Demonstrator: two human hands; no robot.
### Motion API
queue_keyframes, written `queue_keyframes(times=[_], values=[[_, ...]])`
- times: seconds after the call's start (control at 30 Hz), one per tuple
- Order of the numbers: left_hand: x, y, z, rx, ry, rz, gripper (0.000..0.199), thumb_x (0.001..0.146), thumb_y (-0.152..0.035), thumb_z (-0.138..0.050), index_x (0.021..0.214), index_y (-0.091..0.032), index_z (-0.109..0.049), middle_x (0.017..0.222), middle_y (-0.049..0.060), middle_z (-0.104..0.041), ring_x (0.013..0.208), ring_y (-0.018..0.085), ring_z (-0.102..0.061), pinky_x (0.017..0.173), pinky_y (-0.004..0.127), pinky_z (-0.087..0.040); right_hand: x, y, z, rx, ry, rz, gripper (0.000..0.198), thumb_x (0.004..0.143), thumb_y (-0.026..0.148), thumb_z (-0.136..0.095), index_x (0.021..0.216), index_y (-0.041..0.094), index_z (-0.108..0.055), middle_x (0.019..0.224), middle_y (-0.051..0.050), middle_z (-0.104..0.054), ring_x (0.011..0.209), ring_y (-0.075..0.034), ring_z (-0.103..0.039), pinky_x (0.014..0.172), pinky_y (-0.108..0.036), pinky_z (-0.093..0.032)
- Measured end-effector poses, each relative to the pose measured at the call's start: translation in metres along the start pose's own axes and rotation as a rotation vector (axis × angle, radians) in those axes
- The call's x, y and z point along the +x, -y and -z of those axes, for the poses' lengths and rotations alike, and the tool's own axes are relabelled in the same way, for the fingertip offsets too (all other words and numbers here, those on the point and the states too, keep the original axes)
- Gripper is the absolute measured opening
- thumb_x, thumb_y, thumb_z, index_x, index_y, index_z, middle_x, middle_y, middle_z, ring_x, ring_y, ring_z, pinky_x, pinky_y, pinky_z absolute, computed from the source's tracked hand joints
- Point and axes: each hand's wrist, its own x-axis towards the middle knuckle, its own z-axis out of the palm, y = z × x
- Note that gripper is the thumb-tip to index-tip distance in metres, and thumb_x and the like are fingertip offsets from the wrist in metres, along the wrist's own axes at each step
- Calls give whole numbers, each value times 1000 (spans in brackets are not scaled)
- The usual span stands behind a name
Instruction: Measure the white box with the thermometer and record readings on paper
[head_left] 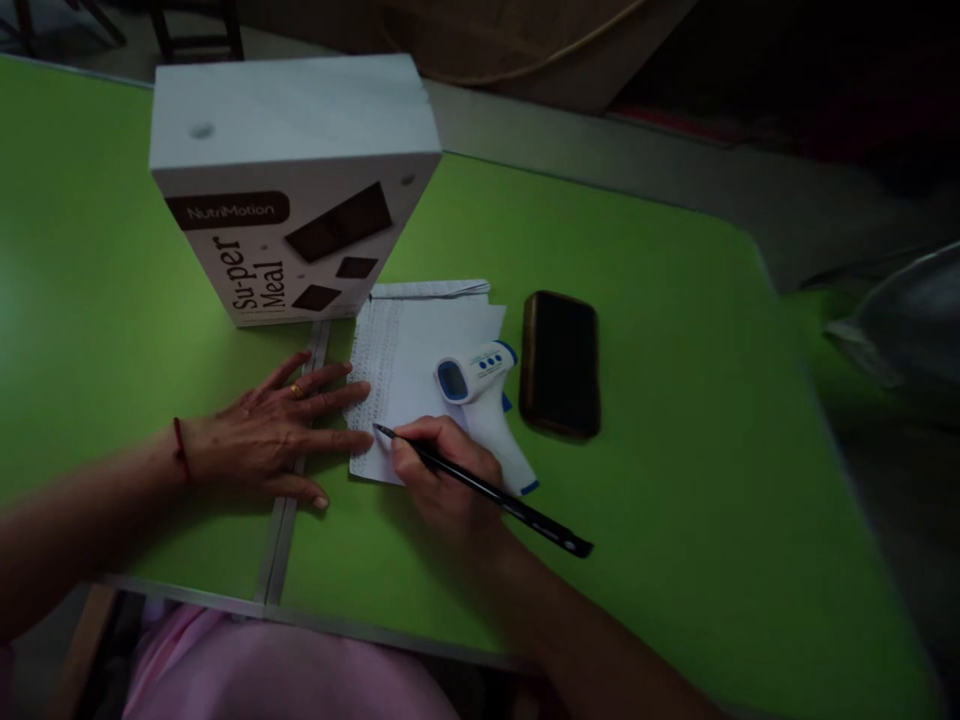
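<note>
My right hand [450,475] is closed around a black pen [517,508], its tip at the sheet of paper [424,335]. Rows of small handwriting run down the paper's left part. My left hand [281,430] lies flat with fingers spread, its fingertips on the paper's left edge and the palm over the table seam. A ring and a red wrist cord show on it. A white and blue infrared thermometer [487,385] rests on the paper's right side, just beyond my right hand, which hides part of the sheet.
A tall white "NutriMotion Super Meal" box [300,200] stands on the green table [675,520] behind my left hand. To the right of the thermometer lies a dark phone in a brown-edged case [562,365]. A metal seam [279,545] crosses the tabletop.
</note>
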Motion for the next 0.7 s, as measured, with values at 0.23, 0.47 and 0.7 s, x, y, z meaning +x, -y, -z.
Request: queue_keyframes(times=[0.23, 0.47, 0.7], values=[[1, -1, 1, -1, 12, 12, 69, 88, -69, -59, 145, -31, -52, 160, 16, -33, 147, 43, -29, 117, 68, -17, 0, 2, 0, -26, -18, -28, 8, 84, 24, -57, 77, 23, -61, 60, 4, -62, 49, -12, -55, 48, -22, -45], [1, 0, 2, 0, 7, 3, 69, 88, -69, -60, 144, -30, -53, 160, 17, -34, 146, 43, -29, 117, 68, -16, 2, 4, 3, 5, 39, -27, 8, 82, 22, -58, 75, 22, -60, 57, 5, -60, 47, -11, -53, 46, -23, -42], [1, -1, 2, -13, -1, 5, 69, 88, -69, -61, 144, -29, -53, 160, 16, -34, 146, 44, -29, 117, 67, -16, 1, 3, 2, 3, 13, -26, 8, 82, 22, -59, 75, 22, -60, 58, 5, -61, 47, -10, -53, 46, -22, -42]])
